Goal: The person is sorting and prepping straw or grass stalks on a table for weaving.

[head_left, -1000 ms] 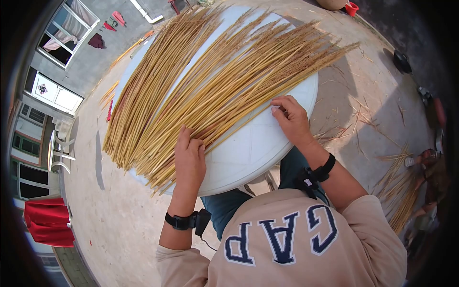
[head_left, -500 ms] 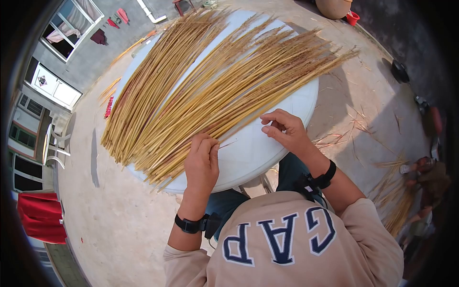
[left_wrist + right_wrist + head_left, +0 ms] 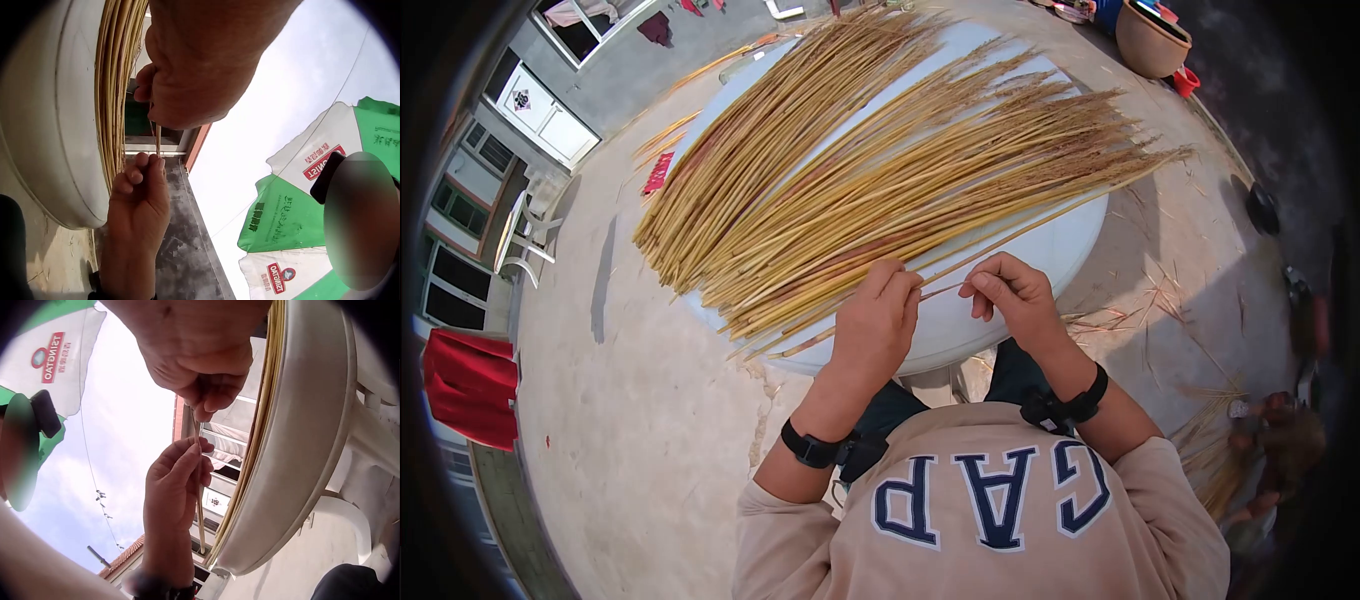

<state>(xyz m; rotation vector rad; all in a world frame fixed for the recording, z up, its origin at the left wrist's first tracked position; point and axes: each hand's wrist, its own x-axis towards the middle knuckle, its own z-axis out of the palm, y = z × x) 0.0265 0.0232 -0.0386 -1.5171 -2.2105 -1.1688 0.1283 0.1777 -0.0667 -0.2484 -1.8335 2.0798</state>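
A wide pile of long yellow straw stalks [image 3: 870,170] lies fanned across a round white table [image 3: 1040,250]. At the table's near edge my left hand [image 3: 905,287] and right hand [image 3: 980,290] both pinch one thin stalk [image 3: 940,291], which runs between them. In the left wrist view the left hand [image 3: 153,119] is above and the right hand [image 3: 147,164] below, with the stalk [image 3: 158,139] between the fingertips. The right wrist view has the right hand [image 3: 201,412] on top, the left hand [image 3: 197,450] under it, and the stalk [image 3: 199,494] hanging down beside the table rim [image 3: 306,456].
A clay pot [image 3: 1152,38] stands on the ground past the table's far right. Loose stalks [image 3: 1215,455] lie on the ground at right. A white chair [image 3: 525,240] and a red cloth [image 3: 465,385] are at left. A green and white umbrella [image 3: 300,212] is overhead.
My left hand lifted off the pile and moved right. My right hand left the tabletop and drew nearer. Both now pinch a single stalk pulled out at the near edge.
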